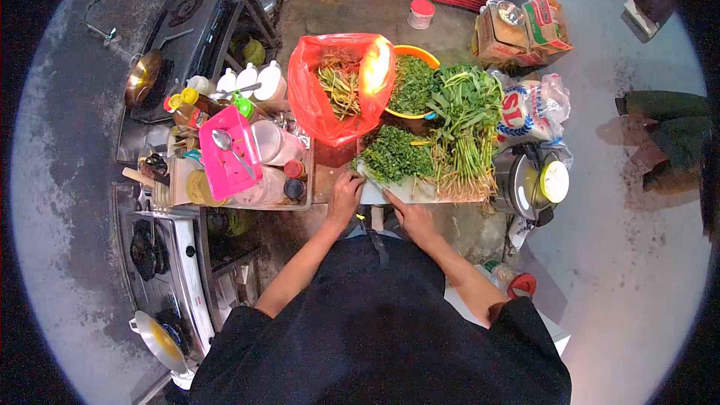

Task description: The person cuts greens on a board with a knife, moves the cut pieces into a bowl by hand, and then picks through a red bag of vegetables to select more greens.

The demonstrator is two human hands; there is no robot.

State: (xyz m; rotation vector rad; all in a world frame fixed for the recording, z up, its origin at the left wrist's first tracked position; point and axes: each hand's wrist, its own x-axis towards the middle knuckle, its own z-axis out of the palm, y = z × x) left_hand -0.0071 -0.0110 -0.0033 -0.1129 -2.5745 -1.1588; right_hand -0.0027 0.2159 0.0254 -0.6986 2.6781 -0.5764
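Note:
A white cutting board [411,193] lies in front of me under a heap of chopped green leaves [395,154]. My left hand [346,196] is closed at the board's near left corner, fingers bent against its edge. At the front edge is my right hand [412,219], its thumb laid on the board and its other fingers mostly hidden below. On the board's right side rests a big bunch of leafy green stalks [465,127], roots toward me. A small yellow piece [418,143], perhaps a handle, shows on the leaves.
Behind the board stand a red plastic bag [307,97] of trimmings and a yellow-rimmed basin [420,52] of cut greens. A pink basket [229,151] with a spoon, bottles [191,109] and jars crowd the left. A pot [517,184] and printed sack [525,112] stand right; another person's legs [675,131] show beyond.

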